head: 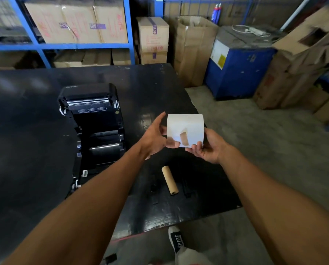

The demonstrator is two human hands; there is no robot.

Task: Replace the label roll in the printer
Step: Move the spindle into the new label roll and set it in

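Note:
A white label roll (186,127) with a brown tape strip on its face is held above the black table's right part. My right hand (207,148) grips it from below and the right. My left hand (156,138) touches its left side, thumb on the lower edge near the tape, index finger stretched out. The black label printer (94,129) stands to the left with its lid open and its roll bay showing no roll. An empty brown cardboard core (169,180) lies on the table below my hands.
The black table (26,131) ends just right of my hands. Small black parts (186,188) lie beside the core. Blue shelving with cartons (75,22), more cartons and a blue machine (238,69) stand behind. My shoe (176,239) is on the floor.

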